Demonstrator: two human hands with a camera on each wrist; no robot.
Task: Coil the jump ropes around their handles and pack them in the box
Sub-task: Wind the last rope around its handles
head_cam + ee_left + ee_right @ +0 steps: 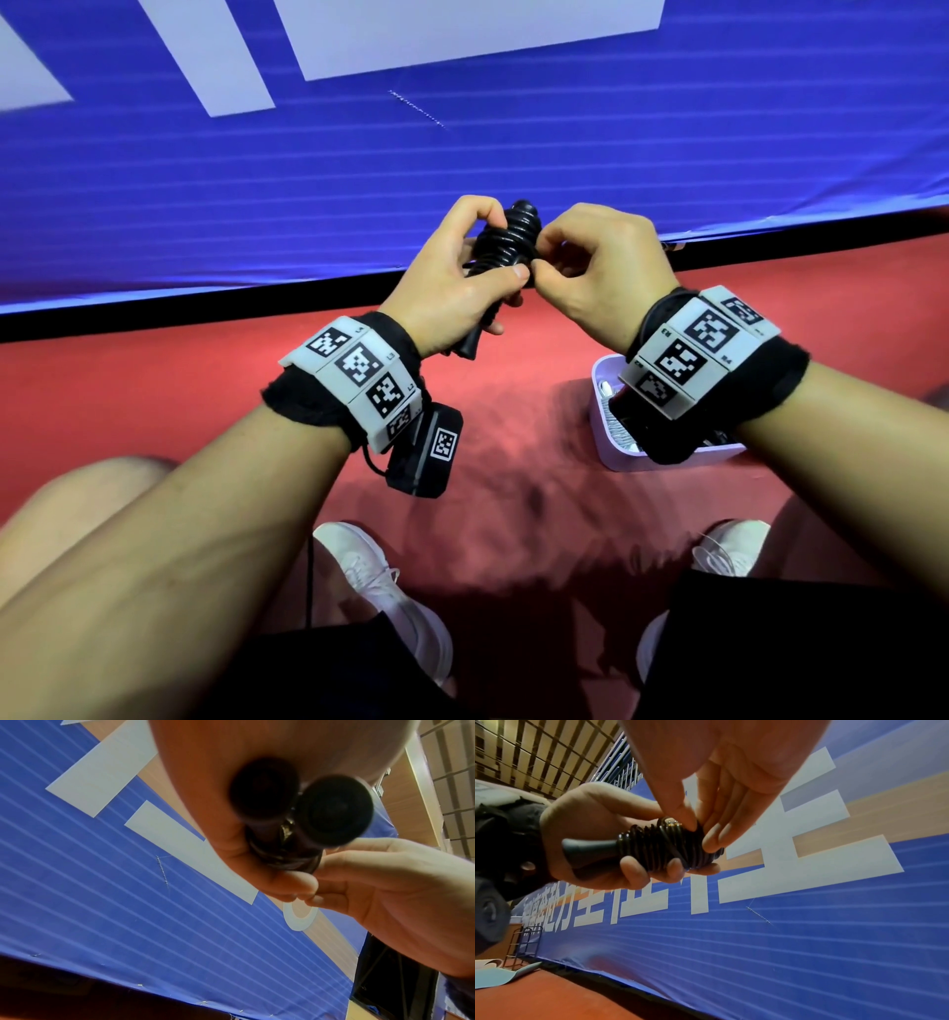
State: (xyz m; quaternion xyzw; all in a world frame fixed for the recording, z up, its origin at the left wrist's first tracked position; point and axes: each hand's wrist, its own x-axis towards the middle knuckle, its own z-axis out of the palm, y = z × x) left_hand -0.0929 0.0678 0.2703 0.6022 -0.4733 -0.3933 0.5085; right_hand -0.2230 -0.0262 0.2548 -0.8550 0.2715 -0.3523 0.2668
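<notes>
A black jump rope [506,240] is wound in tight turns around its two handles [303,807], held together in the air. My left hand [462,288] grips the bundle [664,843] from below, thumb across the handles. My right hand [580,262] pinches the rope's outer turns near the top with thumb and fingertips [687,821]. A lilac box [616,442] stands on the red floor under my right wrist; light-coloured items lie in it, mostly hidden by the wristband.
A blue banner [359,169] with white lettering rises just ahead, with a black strip along its foot. My white shoes [380,580] rest on the red floor [513,437] below. A pale mat [498,973] lies far left in the right wrist view.
</notes>
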